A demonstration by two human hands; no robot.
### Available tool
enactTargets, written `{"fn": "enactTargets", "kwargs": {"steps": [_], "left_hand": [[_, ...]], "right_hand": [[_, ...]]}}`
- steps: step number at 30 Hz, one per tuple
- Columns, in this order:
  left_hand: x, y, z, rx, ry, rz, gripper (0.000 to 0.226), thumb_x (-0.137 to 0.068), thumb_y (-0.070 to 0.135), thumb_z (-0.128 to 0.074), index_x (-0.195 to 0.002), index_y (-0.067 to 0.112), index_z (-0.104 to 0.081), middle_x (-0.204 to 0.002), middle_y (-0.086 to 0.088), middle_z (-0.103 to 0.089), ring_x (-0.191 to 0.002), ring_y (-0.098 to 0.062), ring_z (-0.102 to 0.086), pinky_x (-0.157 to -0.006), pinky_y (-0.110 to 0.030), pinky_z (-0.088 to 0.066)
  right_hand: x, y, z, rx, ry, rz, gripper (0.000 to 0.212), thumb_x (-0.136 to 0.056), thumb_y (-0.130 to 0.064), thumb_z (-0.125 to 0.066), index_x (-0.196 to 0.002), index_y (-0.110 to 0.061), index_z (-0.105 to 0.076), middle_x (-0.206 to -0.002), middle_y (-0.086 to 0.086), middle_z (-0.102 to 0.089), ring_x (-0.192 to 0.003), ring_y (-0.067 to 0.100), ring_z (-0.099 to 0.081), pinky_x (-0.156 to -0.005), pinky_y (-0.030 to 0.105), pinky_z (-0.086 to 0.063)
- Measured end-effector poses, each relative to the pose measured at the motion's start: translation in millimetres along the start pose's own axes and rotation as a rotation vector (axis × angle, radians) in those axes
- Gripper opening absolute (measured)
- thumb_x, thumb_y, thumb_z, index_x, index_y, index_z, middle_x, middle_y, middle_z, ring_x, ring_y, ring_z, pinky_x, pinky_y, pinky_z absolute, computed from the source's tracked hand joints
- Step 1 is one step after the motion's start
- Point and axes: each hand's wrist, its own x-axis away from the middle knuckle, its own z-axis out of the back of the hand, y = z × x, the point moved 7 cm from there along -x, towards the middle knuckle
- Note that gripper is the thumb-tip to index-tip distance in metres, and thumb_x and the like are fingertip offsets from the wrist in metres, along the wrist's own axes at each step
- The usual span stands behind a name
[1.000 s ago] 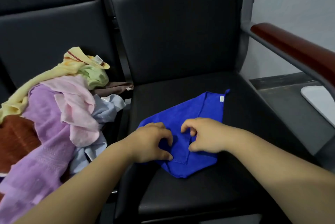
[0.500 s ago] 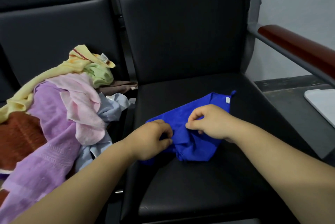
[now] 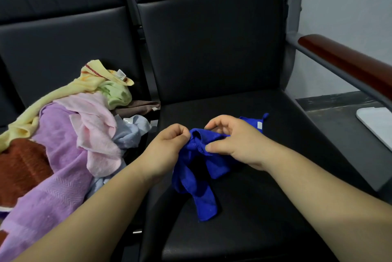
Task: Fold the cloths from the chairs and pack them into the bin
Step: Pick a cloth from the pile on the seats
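While both hands pinch its bunched upper edge, the blue cloth (image 3: 199,189) hangs crumpled and partly lifted above the seat of the right chair (image 3: 265,208), its lower tail touching the black cushion and its far corner, with a white tag (image 3: 259,125) and a small loop, lying on the seat just beyond the right hand (image 3: 235,140). The left hand (image 3: 169,147) has its fingers curled tight, thumb and forefinger nipping the gathered fabric at its left end. The right hand is looser: its thumb presses into the fold from the near side and the other fingers arch over the top, half curled. On the left chair (image 3: 63,39) sits a pile of cloths (image 3: 63,134), lilac, pink, yellow, green, pale blue and rust, none folded. No bin shows for certain; whether the white rounded thing (image 3: 377,126) at the right edge, past the armrest (image 3: 350,66), belongs to it I cannot tell. I judge the step in hand to be folding this blue cloth, and at an early stage, since the fabric is gathered rather than flat. The next move would call for sliding the hands apart along one edge to find two corners, letting the cloth drop open, then laying it flat on the seat for a clean fold.
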Motion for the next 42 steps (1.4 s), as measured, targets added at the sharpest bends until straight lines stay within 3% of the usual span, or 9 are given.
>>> {"fn": "enactTargets", "kwargs": {"steps": [4, 11, 16, 19, 26, 33, 35, 39, 42], "left_hand": [[0, 7, -1, -0.040, -0.005, -0.014, 0.032, -0.104, 0.018, -0.052, -0.075, 0.027, -0.062, -0.069, 0.000, -0.055, -0.064, -0.012, -0.048, -0.060, -0.028, -0.040], [3, 16, -11, 0.138, -0.165, 0.002, 0.022, -0.078, 0.017, -0.083, -0.086, 0.011, -0.063, -0.078, -0.007, -0.062, -0.070, -0.013, -0.058, -0.063, -0.019, -0.049], [7, 17, -9, 0.005, -0.197, 0.064, 0.012, -0.087, 0.003, -0.074, -0.085, 0.008, -0.063, -0.077, -0.004, -0.070, -0.066, -0.011, -0.065, -0.057, -0.018, -0.050], [8, 15, -8, 0.072, -0.164, 0.135, 0.008, -0.075, 0.014, -0.071, -0.074, 0.018, -0.065, -0.072, -0.003, -0.065, -0.063, -0.012, -0.058, -0.057, -0.024, -0.042], [10, 15, -17, 0.164, -0.166, 0.197, 0.013, -0.073, 0.027, -0.075, -0.076, 0.020, -0.065, -0.076, -0.008, -0.055, -0.065, -0.019, -0.050, -0.058, -0.029, -0.036], [7, 9, -12, -0.096, -0.179, 0.136, 0.009, -0.082, 0.010, -0.075, -0.089, 0.012, -0.069, -0.087, -0.008, -0.073, -0.078, -0.019, -0.068, -0.072, -0.034, -0.052], [5, 9, -4, -0.133, -0.138, 0.123, 0.010, -0.091, 0.005, -0.068, -0.084, 0.012, -0.066, -0.076, -0.002, -0.071, -0.070, -0.013, -0.064, -0.064, -0.027, -0.049], [2, 22, 15, 0.006, -0.028, 0.044, 0.018, -0.093, 0.002, -0.065, -0.079, 0.013, -0.059, -0.065, 0.002, -0.063, -0.058, -0.006, -0.054, -0.052, -0.015, -0.043], [7, 32, 28, -0.003, -0.148, 0.051, 0.024, -0.072, 0.012, -0.086, -0.083, 0.011, -0.065, -0.074, -0.010, -0.066, -0.064, -0.013, -0.061, -0.057, -0.019, -0.050]], "right_hand": [[1, -5, 7, 0.322, 0.036, 0.040, 0.009, -0.088, -0.031, -0.081, -0.092, -0.032, -0.073, -0.083, -0.005, -0.074, -0.071, 0.007, -0.069, -0.070, 0.025, -0.056], [0, -3, 20, -0.064, 0.106, -0.057, 0.009, -0.096, -0.021, -0.072, -0.092, -0.021, -0.080, -0.062, -0.008, -0.068, -0.049, -0.001, -0.055, -0.047, 0.017, -0.040], [0, -2, 28, -0.139, 0.112, -0.131, 0.017, -0.093, -0.038, -0.074, -0.085, -0.023, -0.080, -0.068, 0.004, -0.061, -0.063, 0.018, -0.051, -0.056, 0.030, -0.034], [2, -1, 28, -0.145, 0.107, -0.179, 0.025, -0.093, -0.041, -0.074, -0.092, -0.017, -0.079, -0.069, 0.005, -0.063, -0.066, 0.021, -0.053, -0.057, 0.032, -0.034], [1, -13, 26, -0.146, 0.147, -0.074, 0.021, -0.096, -0.036, -0.071, -0.081, -0.022, -0.075, -0.059, -0.006, -0.056, -0.053, 0.007, -0.048, -0.052, 0.023, -0.040], [1, -26, 33, -0.276, 0.271, 0.062, 0.019, -0.100, -0.030, -0.066, -0.087, -0.020, -0.076, -0.057, -0.009, -0.054, -0.050, 0.004, -0.047, -0.048, 0.018, -0.041], [0, -23, 42, -0.279, 0.354, 0.064, 0.020, -0.101, -0.031, -0.066, -0.087, -0.021, -0.076, -0.057, -0.009, -0.054, -0.048, 0.004, -0.047, -0.047, 0.018, -0.040], [1, -4, 64, -0.103, 0.457, -0.071, 0.024, -0.104, -0.032, -0.061, -0.096, -0.013, -0.073, -0.063, -0.003, -0.055, -0.040, 0.000, -0.052, -0.047, 0.021, -0.039], [1, 12, 75, -0.165, 0.462, -0.218, 0.019, -0.107, -0.034, -0.055, -0.106, -0.019, -0.067, -0.082, 0.002, -0.059, -0.040, 0.000, -0.059, -0.045, 0.022, -0.037]]}}
